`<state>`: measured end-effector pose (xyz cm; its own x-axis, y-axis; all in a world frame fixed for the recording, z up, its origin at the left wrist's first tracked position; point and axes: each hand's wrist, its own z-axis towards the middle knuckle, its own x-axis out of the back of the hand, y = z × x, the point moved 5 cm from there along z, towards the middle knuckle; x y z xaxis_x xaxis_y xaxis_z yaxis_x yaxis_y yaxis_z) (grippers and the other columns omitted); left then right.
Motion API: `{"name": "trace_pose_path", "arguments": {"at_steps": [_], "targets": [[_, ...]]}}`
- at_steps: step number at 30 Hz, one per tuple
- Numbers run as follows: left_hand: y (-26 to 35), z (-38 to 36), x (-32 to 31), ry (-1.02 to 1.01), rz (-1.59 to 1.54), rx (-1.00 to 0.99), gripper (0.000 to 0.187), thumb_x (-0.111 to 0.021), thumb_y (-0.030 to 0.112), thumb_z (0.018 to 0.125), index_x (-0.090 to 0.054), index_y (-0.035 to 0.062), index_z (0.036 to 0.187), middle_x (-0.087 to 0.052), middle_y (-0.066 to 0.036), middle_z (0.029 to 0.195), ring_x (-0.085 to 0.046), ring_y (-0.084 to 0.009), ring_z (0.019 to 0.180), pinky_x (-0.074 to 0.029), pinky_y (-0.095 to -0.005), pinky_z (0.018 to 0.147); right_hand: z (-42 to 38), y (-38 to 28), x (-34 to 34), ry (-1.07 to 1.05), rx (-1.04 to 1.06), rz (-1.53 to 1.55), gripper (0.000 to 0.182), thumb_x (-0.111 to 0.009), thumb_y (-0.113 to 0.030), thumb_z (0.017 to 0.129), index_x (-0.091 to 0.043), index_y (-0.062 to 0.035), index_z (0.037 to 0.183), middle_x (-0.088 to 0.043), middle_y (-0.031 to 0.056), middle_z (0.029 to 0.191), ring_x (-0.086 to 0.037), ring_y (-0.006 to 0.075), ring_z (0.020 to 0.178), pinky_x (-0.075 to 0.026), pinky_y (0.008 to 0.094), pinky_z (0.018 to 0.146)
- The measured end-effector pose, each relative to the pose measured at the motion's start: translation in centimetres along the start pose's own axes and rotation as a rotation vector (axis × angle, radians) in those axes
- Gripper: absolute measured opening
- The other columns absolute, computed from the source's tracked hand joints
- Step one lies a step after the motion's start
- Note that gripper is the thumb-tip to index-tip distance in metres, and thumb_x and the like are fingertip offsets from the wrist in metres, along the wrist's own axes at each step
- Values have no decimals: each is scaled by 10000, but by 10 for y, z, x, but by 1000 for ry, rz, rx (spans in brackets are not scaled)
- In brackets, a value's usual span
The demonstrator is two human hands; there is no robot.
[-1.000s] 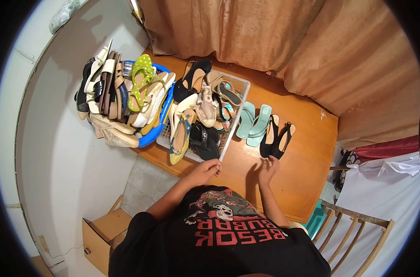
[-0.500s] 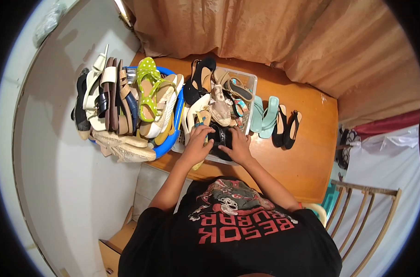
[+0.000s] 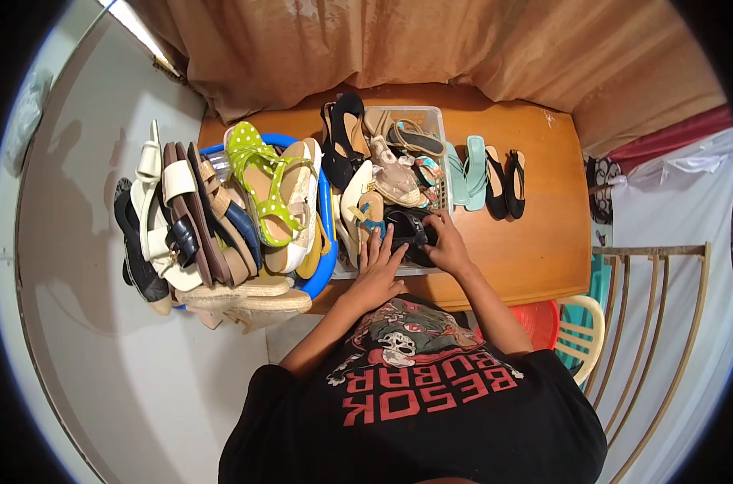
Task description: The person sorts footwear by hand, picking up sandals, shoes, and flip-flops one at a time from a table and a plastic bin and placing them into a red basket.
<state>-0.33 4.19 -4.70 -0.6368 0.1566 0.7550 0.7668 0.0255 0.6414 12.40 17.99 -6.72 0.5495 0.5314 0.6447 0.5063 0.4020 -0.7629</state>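
A pair of black shoes lies at the near end of a clear plastic basket. My right hand grips the right edge of these shoes, thumb and fingers closed on it. My left hand lies with fingers stretched out over the near side of the basket, its fingertips by the black shoes and a tan sandal with a blue strap. Beside that sandal is a cream shoe. Beige lace-up shoes and black heels are piled farther back in the basket.
To the left, a blue-rimmed basket is heaped with sandals, including a green polka-dot pair. Mint slippers and black slingbacks stand on the wooden table. A red stool and cream chair are at right.
The view has shifted. My right hand has closed on the right edge of the black shoes, while my left hand has come off them and lies flatter, nearer my body.
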Motion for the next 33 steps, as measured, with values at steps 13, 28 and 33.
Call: {"name": "trace_pose_path", "arguments": {"at_steps": [13, 28, 33], "targets": [[16, 22, 5, 138, -118, -5, 641, -630, 172, 795, -404, 96, 1390, -360, -165, 1428, -323, -324, 1300, -204, -560, 1005, -18, -7, 88, -74, -162, 36, 428, -796, -51, 570, -576, -36, 936, -566, 134, 997, -568, 293, 925, -457, 348, 824], [6, 50, -96, -119, -835, 231, 366, -582, 211, 936, -563, -30, 1211, -662, -81, 903, -598, -121, 810, -490, -285, 714, -68, 94, 102, 31, -427, 671, 411, -708, 107, 682, -526, -64, 1008, -596, 25, 942, -608, 114, 777, -498, 249, 668], [22, 60, -103, 72, -1113, 707, 302, -580, 255, 944, -500, 37, 1137, -632, -103, 1015, -605, -157, 842, -502, -315, 734, -72, 130, 88, -26, -302, 781, 419, -696, 114, 696, -479, -67, 1006, -554, 16, 981, -571, 104, 904, -482, 240, 776]]}}
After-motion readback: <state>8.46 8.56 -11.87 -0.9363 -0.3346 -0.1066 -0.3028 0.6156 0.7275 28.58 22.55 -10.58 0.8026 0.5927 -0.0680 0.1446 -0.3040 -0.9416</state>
